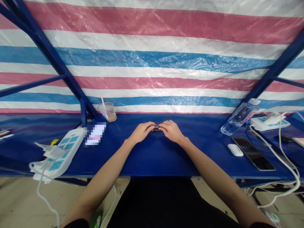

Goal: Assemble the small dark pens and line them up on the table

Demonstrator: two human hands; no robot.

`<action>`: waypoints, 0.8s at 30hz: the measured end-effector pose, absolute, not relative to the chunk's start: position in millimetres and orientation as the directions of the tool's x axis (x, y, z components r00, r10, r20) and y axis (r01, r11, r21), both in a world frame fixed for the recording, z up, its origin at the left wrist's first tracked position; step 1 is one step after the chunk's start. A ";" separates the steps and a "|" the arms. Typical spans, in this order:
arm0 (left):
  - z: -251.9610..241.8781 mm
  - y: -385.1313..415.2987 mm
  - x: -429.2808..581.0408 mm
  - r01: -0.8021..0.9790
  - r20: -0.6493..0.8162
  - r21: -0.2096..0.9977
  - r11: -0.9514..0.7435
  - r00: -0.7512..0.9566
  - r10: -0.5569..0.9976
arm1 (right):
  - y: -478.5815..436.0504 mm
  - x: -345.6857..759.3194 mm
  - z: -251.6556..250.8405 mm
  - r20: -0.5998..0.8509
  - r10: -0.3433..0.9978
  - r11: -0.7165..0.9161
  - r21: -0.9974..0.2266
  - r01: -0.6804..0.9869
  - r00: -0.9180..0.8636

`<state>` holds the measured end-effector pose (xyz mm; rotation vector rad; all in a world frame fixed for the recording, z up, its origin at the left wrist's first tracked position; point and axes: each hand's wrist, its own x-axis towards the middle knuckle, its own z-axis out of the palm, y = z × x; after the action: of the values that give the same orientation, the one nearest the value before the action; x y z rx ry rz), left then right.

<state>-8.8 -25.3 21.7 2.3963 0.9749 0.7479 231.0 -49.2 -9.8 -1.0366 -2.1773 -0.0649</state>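
A small dark object (pixel 156 127) lies between my two hands at the middle of the blue table, near its back edge. My left hand (pixel 142 131) grips its left end with the fingers bent and pressed together. On the other side, my right hand (pixel 171 130) holds the right end in the same way. The fingers cover both ends, so only the middle part of the object shows. Its exact shape is too small to tell.
On the blue table (pixel 156 161), a plastic cup (pixel 108 112) and white power strip (pixel 65 152) stand left. To the right are a water bottle (pixel 241 117), white earphone case (pixel 235 150), black phone (pixel 253 153) and another power strip (pixel 269 123) with cables.
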 end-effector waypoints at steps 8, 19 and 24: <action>22.0 -27.1 -7.3 0.483 0.345 0.566 -0.668 0.598 0.724 | -49.4 231.2 -8.7 0.627 0.656 0.677 -0.241 0.696 -0.421; 20.2 -25.9 -7.0 0.529 0.360 0.525 -0.667 0.572 0.737 | -48.8 230.2 -9.6 0.618 0.654 0.680 -0.229 0.696 -0.436; 23.0 -25.6 -7.8 0.573 0.377 0.522 -0.632 0.510 0.773 | -48.2 233.1 -7.8 0.616 0.664 0.672 -0.245 0.699 -0.424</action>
<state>-7.8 -25.6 23.0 2.4255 1.1230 0.8505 233.1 -48.2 -7.8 -1.0452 -2.1810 -0.0630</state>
